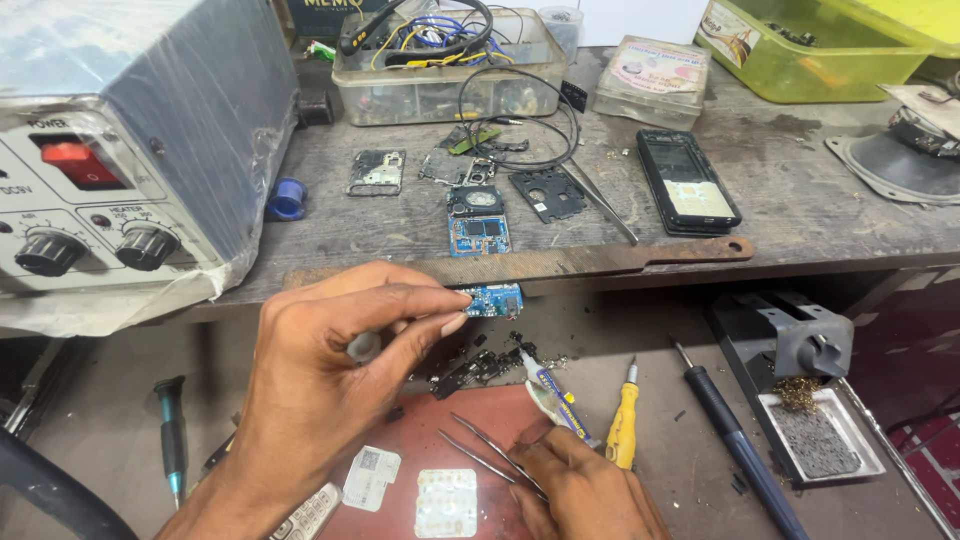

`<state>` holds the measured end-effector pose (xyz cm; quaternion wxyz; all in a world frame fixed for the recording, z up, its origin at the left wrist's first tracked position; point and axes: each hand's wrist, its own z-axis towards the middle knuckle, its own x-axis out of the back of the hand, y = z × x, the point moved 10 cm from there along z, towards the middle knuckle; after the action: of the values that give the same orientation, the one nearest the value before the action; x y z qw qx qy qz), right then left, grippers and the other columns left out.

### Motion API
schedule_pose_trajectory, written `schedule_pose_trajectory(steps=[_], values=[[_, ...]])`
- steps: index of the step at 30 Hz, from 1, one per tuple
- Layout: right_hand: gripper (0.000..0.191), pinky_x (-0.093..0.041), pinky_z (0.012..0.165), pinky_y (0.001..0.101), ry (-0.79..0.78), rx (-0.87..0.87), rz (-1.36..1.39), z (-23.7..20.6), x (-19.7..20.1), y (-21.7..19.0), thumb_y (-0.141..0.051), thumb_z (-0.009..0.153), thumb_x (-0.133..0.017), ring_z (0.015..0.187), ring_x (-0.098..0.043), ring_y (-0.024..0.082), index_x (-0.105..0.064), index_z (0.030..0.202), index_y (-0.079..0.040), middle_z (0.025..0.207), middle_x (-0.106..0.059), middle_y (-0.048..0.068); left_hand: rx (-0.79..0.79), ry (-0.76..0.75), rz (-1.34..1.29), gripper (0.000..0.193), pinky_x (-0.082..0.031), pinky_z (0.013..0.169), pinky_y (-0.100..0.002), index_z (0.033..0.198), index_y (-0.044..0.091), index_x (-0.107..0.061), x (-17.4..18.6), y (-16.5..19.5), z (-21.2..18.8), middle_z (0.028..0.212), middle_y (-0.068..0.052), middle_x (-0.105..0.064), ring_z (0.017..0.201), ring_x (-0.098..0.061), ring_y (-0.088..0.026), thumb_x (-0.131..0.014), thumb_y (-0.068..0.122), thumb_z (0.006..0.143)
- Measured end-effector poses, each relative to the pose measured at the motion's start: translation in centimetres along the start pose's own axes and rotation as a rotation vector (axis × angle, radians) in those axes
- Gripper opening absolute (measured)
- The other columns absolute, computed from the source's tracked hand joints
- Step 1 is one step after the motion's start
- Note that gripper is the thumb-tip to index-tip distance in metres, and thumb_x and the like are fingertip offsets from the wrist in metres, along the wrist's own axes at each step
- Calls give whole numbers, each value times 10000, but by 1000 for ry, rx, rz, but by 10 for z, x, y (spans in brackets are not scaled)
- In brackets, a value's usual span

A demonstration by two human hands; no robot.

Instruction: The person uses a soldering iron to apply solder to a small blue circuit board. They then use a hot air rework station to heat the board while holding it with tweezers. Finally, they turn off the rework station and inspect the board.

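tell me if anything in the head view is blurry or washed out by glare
Head view: lighting is even and soft, shadows faint. The left hand and the small blue circuit board it pinches are sharp; the right hand with tweezers is slightly soft. Plastic wrap on the grey station shows mild glare. Straight edges bow near the frame's borders.
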<state>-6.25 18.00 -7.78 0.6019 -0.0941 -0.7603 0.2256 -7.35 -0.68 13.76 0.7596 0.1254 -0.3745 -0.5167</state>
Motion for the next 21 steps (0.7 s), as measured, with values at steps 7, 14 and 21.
schedule_pose_trajectory(steps=[7,14,21], values=[[464,-530,1010,408,-47,-42,-16,3,-14,14,-283,832,-777,1103,-694,234,-689,1287,-249,1247,-652,-12,-86,47,131,199,-589,722,-272,1040,17,-747,3,9,3,972,-83,-773,845,-775,-184,-787,22,845],[491,-563,969,408,-23,-53,-39,8,-20,18,-274,805,-796,1070,-714,223,-702,1286,-266,1230,-664,-17,-85,-42,123,183,-572,671,-292,1008,26,-741,-5,8,7,967,-73,-756,804,-755,-198,-796,36,833],[490,-564,964,426,-39,-38,-48,9,-27,22,-268,804,-798,1054,-718,238,-709,1286,-271,1213,-657,5,-67,-99,48,169,-563,689,-292,990,24,-731,-18,2,8,930,-61,-725,819,-732,-191,-788,41,831]])
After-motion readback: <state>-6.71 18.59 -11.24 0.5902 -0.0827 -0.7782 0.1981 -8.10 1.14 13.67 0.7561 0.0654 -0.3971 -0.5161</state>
